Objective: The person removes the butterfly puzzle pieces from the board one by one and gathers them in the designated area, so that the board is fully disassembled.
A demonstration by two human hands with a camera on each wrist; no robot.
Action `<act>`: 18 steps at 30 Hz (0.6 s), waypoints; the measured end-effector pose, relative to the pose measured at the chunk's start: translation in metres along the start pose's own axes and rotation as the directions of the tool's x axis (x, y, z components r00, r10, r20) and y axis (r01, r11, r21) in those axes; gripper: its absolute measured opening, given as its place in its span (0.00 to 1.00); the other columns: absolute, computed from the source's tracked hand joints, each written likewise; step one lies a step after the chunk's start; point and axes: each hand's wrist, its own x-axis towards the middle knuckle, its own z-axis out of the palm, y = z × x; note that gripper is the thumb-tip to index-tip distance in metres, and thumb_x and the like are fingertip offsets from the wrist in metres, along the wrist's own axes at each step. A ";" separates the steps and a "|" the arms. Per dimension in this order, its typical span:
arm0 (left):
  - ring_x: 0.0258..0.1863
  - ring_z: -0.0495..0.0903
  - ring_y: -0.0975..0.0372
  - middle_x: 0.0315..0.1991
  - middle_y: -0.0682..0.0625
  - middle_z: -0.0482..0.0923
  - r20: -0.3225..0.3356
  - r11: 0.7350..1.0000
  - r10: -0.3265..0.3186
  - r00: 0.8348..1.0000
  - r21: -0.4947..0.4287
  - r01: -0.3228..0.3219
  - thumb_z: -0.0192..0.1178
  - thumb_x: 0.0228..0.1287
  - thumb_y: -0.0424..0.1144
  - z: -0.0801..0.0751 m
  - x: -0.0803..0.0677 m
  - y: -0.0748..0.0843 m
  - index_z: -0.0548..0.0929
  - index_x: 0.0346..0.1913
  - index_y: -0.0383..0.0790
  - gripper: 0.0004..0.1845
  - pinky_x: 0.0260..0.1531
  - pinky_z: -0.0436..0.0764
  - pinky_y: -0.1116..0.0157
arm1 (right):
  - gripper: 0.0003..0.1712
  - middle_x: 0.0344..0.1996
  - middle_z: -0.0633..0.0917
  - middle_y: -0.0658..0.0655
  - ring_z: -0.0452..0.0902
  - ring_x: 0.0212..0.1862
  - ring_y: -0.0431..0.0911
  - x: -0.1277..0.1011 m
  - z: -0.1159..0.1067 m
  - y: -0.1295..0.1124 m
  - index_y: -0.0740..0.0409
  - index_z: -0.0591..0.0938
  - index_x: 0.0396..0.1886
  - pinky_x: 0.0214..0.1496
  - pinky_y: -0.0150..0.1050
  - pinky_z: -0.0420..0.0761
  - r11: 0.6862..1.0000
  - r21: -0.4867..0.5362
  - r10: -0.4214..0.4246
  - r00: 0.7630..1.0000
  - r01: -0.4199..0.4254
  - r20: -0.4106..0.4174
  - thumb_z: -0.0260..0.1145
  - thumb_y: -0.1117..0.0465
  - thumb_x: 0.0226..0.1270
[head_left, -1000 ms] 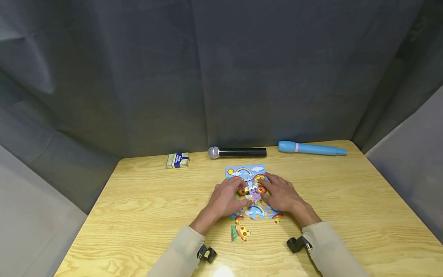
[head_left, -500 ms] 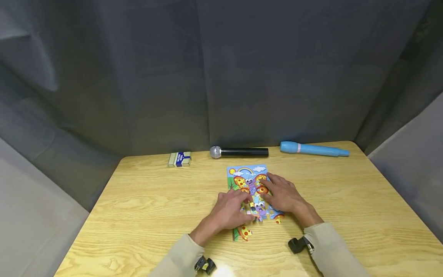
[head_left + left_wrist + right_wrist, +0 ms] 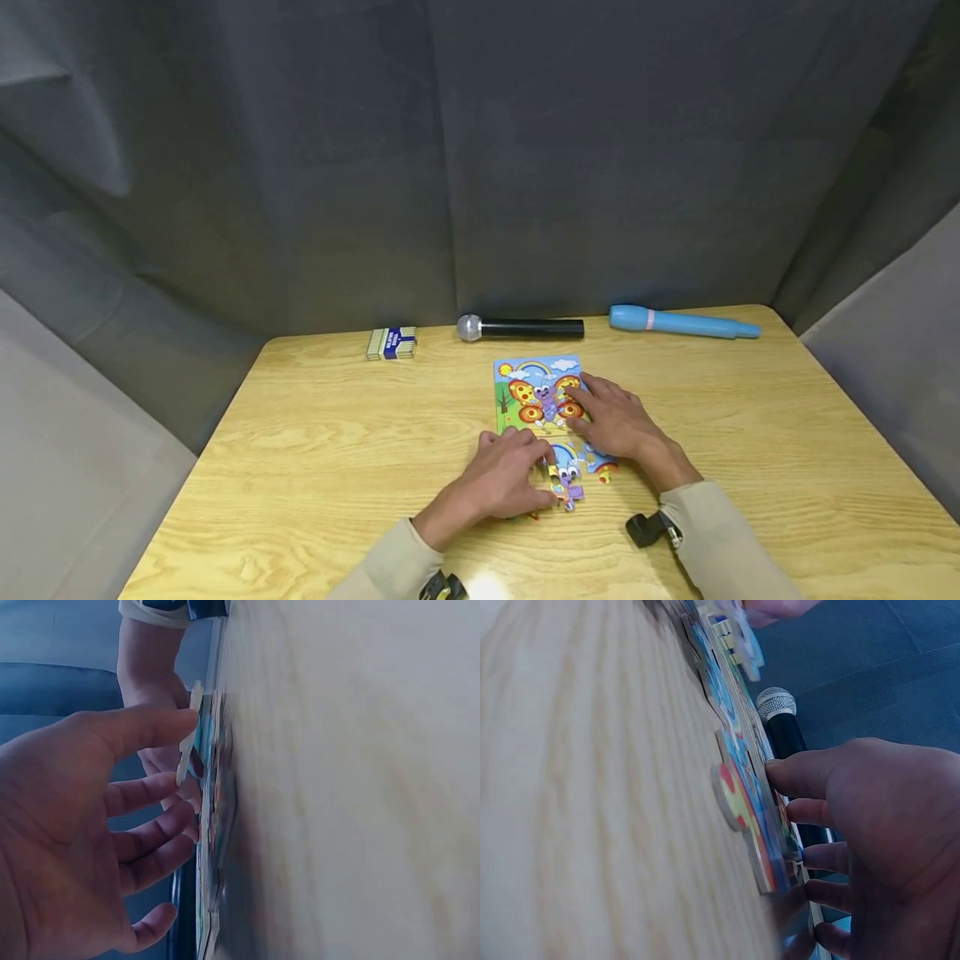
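Note:
My left hand (image 3: 510, 475) pinches a jigsaw piece (image 3: 567, 483) printed with a purple butterfly's face, between thumb and fingertips. The left wrist view shows this piece (image 3: 186, 742) edge-on, raised off the table. Behind it is the puzzle board (image 3: 510, 398), a square butterfly picture with sun, rainbow and tree. My right hand (image 3: 617, 417) lies over the board's right edge, fingers spread, fingertips on the picture. Close to its palm is a blue corner piece (image 3: 600, 458) with a red-and-yellow tab; a rainbow piece (image 3: 564, 451) lies beside it. The left hand covers other pieces.
Along the back of the wooden table (image 3: 322, 450) lie a matchbox-like striped pack (image 3: 392, 342), a black microphone (image 3: 531, 329) with a silver head, and a blue microphone-shaped stick (image 3: 678, 322). A dark curtain (image 3: 465, 167) hangs behind.
My left hand has drawn the face piece off the board toward the front edge, uncovering the full butterfly picture. The right hand has stayed by the board. The view has shifted slightly.

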 end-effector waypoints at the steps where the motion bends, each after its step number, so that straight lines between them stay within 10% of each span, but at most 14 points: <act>1: 0.43 0.71 0.68 0.43 0.62 0.76 0.002 1.000 0.004 1.000 0.004 -0.004 0.69 0.47 0.60 0.000 -0.001 0.001 0.80 0.47 0.60 0.22 0.44 0.62 0.63 | 0.31 0.74 0.59 0.64 0.54 0.73 0.64 0.000 0.000 0.000 0.50 0.69 0.70 0.67 0.67 0.56 1.000 -0.003 0.000 1.000 0.000 -0.001 0.56 0.46 0.71; 18: 0.39 0.66 0.67 0.35 0.62 0.71 0.038 0.998 0.014 0.999 0.059 -0.016 0.72 0.44 0.58 0.006 -0.006 0.013 0.81 0.39 0.58 0.19 0.39 0.58 0.64 | 0.32 0.74 0.59 0.63 0.54 0.73 0.64 0.000 -0.001 -0.001 0.50 0.68 0.70 0.67 0.67 0.56 1.000 -0.014 0.012 1.000 -0.012 -0.001 0.57 0.46 0.70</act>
